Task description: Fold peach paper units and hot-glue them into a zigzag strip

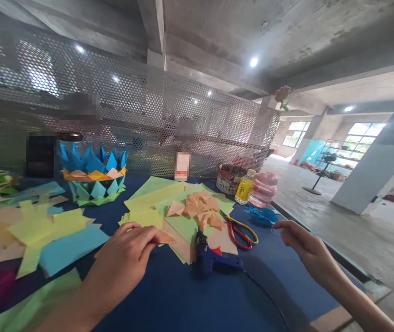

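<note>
A folded orange paper piece was in the left hand, pinched between thumb and fingers, its pointed end sticking out above the blue table. Just beyond lay yellow sheets and a pile of folded orange pieces. The glue gun rested to the right, near the scissors. The right hand was beside a blue clump (whether its fingertips were closed on anything, I could not tell). Farther off stood a blue paper bowl and a yellow bottle.
</note>
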Demonstrator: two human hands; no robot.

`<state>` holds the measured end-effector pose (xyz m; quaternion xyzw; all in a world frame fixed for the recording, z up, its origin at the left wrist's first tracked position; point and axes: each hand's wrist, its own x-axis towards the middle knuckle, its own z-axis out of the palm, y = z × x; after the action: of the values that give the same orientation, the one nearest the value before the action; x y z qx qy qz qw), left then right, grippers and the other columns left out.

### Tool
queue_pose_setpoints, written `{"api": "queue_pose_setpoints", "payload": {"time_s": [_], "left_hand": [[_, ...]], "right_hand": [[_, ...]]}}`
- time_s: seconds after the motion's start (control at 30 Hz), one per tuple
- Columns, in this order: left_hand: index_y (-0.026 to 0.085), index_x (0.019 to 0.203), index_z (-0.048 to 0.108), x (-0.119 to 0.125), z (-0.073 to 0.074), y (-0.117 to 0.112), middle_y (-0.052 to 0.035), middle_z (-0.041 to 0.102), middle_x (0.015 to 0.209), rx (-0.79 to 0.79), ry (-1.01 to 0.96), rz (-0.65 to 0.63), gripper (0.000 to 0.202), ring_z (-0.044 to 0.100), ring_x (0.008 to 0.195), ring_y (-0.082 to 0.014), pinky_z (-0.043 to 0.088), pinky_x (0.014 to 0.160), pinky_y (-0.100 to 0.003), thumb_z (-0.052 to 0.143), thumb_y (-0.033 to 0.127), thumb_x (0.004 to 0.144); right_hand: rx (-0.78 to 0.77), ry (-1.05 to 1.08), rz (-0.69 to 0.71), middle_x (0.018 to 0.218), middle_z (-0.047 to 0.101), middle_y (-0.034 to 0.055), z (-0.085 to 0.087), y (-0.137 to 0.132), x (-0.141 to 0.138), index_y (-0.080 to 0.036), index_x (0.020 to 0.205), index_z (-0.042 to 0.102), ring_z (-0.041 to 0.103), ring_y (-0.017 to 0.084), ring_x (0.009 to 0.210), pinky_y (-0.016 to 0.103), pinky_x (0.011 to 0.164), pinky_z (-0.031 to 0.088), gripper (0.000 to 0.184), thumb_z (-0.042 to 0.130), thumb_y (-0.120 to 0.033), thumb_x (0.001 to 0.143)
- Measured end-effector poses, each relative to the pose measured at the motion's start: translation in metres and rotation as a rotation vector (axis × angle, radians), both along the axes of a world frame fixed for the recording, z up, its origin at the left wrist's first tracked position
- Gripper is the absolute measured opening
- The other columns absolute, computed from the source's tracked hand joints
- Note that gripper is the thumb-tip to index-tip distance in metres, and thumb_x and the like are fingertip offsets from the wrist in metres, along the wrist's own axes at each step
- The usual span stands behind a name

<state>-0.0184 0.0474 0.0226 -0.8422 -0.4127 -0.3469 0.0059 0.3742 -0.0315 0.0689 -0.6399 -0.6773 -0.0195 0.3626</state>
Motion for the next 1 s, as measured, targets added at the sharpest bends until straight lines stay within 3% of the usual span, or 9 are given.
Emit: {"api": "queue_pose_setpoints", "payload": {"time_s": [0.13,0.23,0.3,0.33,0.4,0.5,0.67,0.83,1.0], "left_hand": [[0.024,0.075,0.054,0.001,0.001,0.000,0.0026,0.066,0.072,0.031,-0.019,0.000,0.020,0.063,0.078,-0.0218,0.044,0.081,-0.038,0.044,0.016,0.089],[0.024,0.076,0.054,0.001,0.004,-0.001,0.0024,0.066,0.073,0.023,-0.014,0.006,0.019,0.062,0.080,-0.0221,0.044,0.082,-0.037,0.044,0.016,0.090],[0.024,0.077,0.053,0.001,0.005,-0.002,0.0018,0.067,0.075,0.007,-0.011,0.006,0.019,0.061,0.082,-0.0229,0.044,0.080,-0.037,0.044,0.016,0.091],[0.024,0.077,0.054,0.001,0.006,-0.003,0.0015,0.067,0.076,0.005,-0.014,0.002,0.019,0.061,0.083,-0.0231,0.044,0.079,-0.037,0.044,0.017,0.091],[0.024,0.077,0.055,0.000,0.006,-0.005,0.0012,0.067,0.078,0.014,-0.027,-0.005,0.019,0.061,0.083,-0.0231,0.045,0.077,-0.036,0.044,0.017,0.091],[0.024,0.076,0.056,0.000,0.007,-0.005,0.0007,0.068,0.077,0.028,-0.042,0.003,0.019,0.061,0.083,-0.0229,0.046,0.076,-0.035,0.045,0.017,0.090],[0.024,0.075,0.055,0.001,0.005,-0.004,-0.0008,0.067,0.076,0.051,-0.053,0.009,0.020,0.062,0.083,-0.0230,0.047,0.074,-0.034,0.044,0.019,0.091],[0.024,0.076,0.054,0.001,0.005,-0.002,0.0004,0.067,0.075,0.059,-0.042,0.003,0.019,0.063,0.081,-0.0218,0.046,0.078,-0.036,0.043,0.018,0.091],[0.024,0.076,0.053,0.001,0.007,-0.002,0.0022,0.067,0.074,0.051,-0.034,0.005,0.020,0.063,0.080,-0.0213,0.044,0.081,-0.037,0.043,0.018,0.092]], "right_hand": [[-0.086,-0.020,-0.034,0.050,0.045,-0.0038,-0.006,-0.005,-0.021,-0.028,0.093,0.058,0.042,0.017,0.044,0.028,0.044,0.036,0.027,0.043,-0.050,0.091],[-0.165,-0.100,0.010,0.053,0.052,-0.0029,-0.008,-0.006,-0.046,-0.029,0.087,0.062,0.052,0.019,0.051,0.030,0.052,0.045,0.020,0.051,-0.045,0.087],[-0.157,-0.131,0.112,0.086,0.068,0.0037,-0.007,-0.006,-0.062,-0.029,0.103,0.063,0.063,0.024,0.082,0.037,0.075,0.052,0.022,0.057,-0.035,0.084],[-0.180,-0.146,0.172,0.108,0.066,0.0067,-0.007,-0.006,-0.070,-0.029,0.114,0.060,0.061,0.026,0.100,0.039,0.088,0.049,0.033,0.060,-0.030,0.081],[-0.263,-0.169,0.234,0.127,0.058,0.0093,-0.006,-0.003,-0.083,-0.027,0.125,0.055,0.054,0.027,0.117,0.041,0.099,0.044,0.046,0.063,-0.027,0.080],[-0.400,-0.228,0.219,0.127,0.057,0.0101,-0.006,0.004,-0.099,-0.026,0.126,0.055,0.053,0.029,0.118,0.042,0.100,0.041,0.047,0.067,-0.035,0.081],[-0.543,-0.322,0.241,0.127,0.059,0.0140,-0.013,0.019,-0.111,-0.025,0.135,0.049,0.051,0.037,0.119,0.051,0.100,0.036,0.074,0.072,-0.058,0.073],[-0.557,-0.290,0.304,0.123,0.063,0.0105,-0.023,0.030,-0.111,-0.022,0.131,0.054,0.056,0.031,0.117,0.042,0.101,0.039,0.057,0.071,-0.039,0.078],[-0.508,-0.250,0.319,0.133,0.056,0.0129,-0.022,0.024,-0.105,-0.020,0.131,0.051,0.052,0.027,0.123,0.039,0.103,0.040,0.042,0.054,-0.027,0.089]]}}
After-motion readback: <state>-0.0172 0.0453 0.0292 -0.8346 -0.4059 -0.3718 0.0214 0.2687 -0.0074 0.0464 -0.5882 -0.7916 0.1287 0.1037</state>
